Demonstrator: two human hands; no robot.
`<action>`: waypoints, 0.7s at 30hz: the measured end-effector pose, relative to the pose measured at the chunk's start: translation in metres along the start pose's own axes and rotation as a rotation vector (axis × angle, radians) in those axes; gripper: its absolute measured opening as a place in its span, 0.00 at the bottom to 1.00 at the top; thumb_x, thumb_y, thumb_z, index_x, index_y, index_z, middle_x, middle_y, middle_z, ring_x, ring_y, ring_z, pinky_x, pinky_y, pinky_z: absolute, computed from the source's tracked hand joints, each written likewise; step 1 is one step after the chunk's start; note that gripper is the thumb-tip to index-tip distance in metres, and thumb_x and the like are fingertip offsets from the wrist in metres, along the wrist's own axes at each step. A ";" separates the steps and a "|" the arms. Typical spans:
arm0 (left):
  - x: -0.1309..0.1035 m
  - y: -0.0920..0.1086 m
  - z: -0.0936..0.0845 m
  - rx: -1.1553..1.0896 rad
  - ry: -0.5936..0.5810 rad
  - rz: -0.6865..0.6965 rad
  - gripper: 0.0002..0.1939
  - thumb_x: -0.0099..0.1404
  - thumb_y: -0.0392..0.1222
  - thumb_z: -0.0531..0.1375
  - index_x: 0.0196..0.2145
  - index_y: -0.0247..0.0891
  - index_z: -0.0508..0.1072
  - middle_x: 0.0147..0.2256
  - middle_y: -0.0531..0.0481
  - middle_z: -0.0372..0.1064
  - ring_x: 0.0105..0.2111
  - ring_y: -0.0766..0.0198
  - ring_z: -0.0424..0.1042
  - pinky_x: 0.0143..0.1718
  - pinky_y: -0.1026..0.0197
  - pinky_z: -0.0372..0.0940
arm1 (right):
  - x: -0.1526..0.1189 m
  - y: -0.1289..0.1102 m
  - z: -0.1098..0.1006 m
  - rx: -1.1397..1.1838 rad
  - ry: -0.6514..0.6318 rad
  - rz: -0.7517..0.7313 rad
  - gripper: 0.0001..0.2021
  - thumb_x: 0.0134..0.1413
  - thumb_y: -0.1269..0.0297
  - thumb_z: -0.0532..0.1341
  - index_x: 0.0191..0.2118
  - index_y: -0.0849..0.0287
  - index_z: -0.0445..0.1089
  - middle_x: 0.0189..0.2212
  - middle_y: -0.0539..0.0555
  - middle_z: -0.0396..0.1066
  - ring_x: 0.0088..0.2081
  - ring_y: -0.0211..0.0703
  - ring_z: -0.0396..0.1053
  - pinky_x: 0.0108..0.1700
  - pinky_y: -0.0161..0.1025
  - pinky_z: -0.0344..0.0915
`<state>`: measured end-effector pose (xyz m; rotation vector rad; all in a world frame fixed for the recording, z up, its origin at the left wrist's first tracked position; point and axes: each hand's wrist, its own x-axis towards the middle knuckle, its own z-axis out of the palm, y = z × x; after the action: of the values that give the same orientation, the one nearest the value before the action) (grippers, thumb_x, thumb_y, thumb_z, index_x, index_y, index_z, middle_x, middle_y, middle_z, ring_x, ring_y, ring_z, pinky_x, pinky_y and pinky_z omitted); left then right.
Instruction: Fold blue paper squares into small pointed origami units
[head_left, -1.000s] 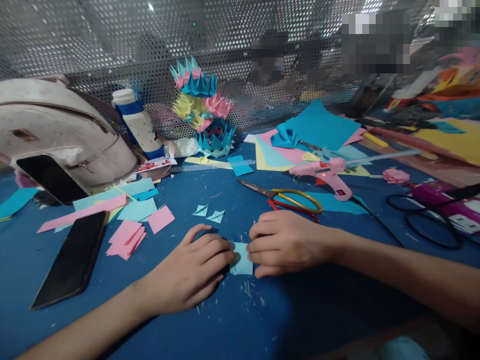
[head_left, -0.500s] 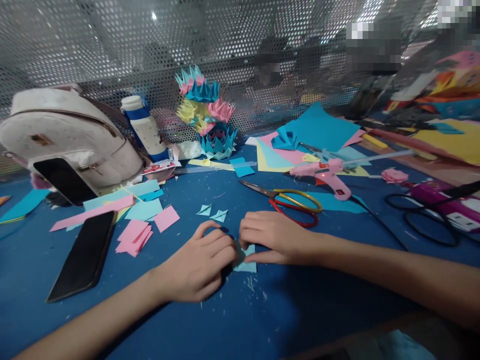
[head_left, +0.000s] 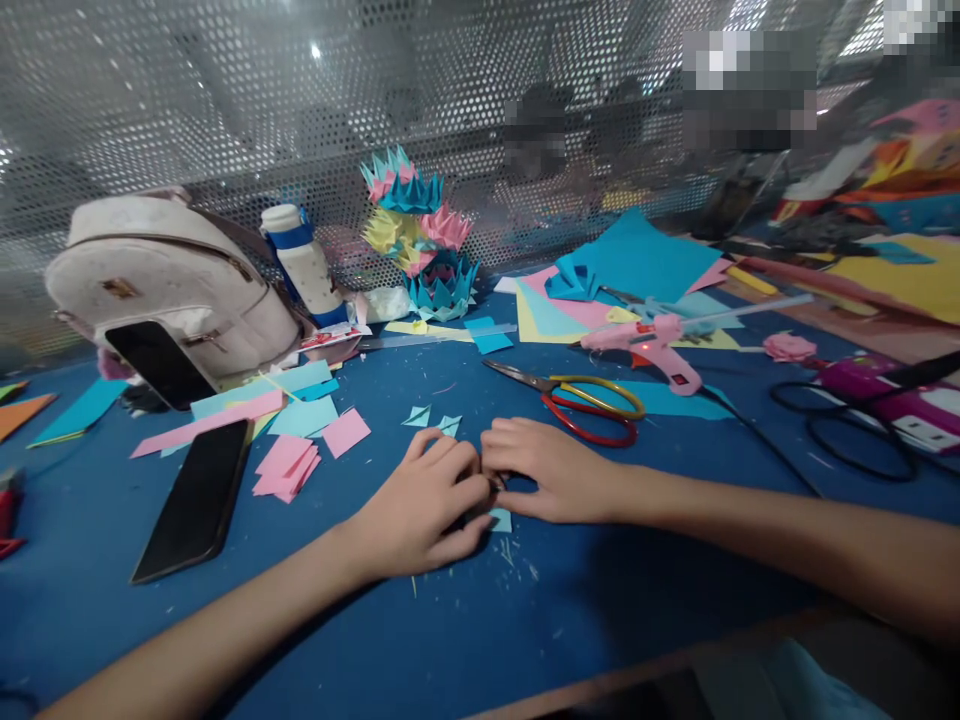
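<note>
A small light blue paper square (head_left: 501, 520) lies on the blue table, mostly hidden beneath my fingers. My left hand (head_left: 431, 505) has its fingers curled down onto the paper from the left. From the right, my right hand (head_left: 551, 470) pinches at it, thumb and fingertips meeting close to the left fingertips. Just beyond my hands are two small folded light blue paper pieces (head_left: 418, 416). Behind my right hand rest scissors (head_left: 592, 400) with one yellow and one red handle.
To the left are pink paper squares (head_left: 287, 466), a black phone (head_left: 196, 500) and a white backpack (head_left: 172, 280). At the back stand a bottle (head_left: 300, 265) and a folded-paper flower stack (head_left: 420, 230). A pink glue gun (head_left: 652, 345), its cord and coloured sheets (head_left: 637, 255) occupy the right.
My left hand has moved right and now covers more of the light blue paper. The fingers of both hands have come together. The view has shifted slightly.
</note>
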<state>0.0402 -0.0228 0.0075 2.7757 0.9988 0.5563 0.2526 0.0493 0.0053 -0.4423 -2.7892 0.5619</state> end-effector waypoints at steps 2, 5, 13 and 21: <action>0.000 0.001 0.001 -0.005 0.026 -0.048 0.08 0.72 0.42 0.52 0.36 0.39 0.68 0.38 0.48 0.65 0.40 0.58 0.63 0.51 0.50 0.53 | 0.000 -0.002 -0.001 0.040 0.014 0.009 0.11 0.65 0.65 0.58 0.29 0.60 0.63 0.28 0.50 0.65 0.34 0.41 0.58 0.39 0.39 0.53; 0.001 0.003 0.002 -0.027 0.094 -0.169 0.10 0.69 0.45 0.59 0.32 0.39 0.65 0.36 0.50 0.64 0.38 0.58 0.63 0.49 0.50 0.53 | 0.001 -0.004 -0.003 0.173 0.046 0.069 0.12 0.65 0.66 0.57 0.29 0.60 0.65 0.27 0.49 0.64 0.34 0.40 0.59 0.38 0.38 0.54; 0.003 0.004 0.005 -0.266 0.266 -0.446 0.11 0.62 0.35 0.61 0.41 0.41 0.64 0.35 0.53 0.69 0.36 0.61 0.68 0.41 0.57 0.59 | 0.000 -0.002 -0.006 0.548 0.193 0.244 0.17 0.65 0.52 0.58 0.32 0.61 0.71 0.29 0.51 0.68 0.31 0.38 0.64 0.35 0.36 0.60; 0.001 -0.004 0.003 -0.538 0.338 -0.483 0.14 0.65 0.32 0.56 0.49 0.41 0.66 0.33 0.55 0.69 0.32 0.67 0.70 0.37 0.65 0.65 | -0.002 0.002 -0.006 0.439 0.227 0.135 0.10 0.63 0.64 0.57 0.32 0.61 0.70 0.27 0.50 0.65 0.32 0.37 0.62 0.34 0.34 0.58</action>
<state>0.0400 -0.0187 0.0036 1.9245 1.2924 1.0448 0.2570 0.0520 0.0094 -0.5570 -2.3425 1.0519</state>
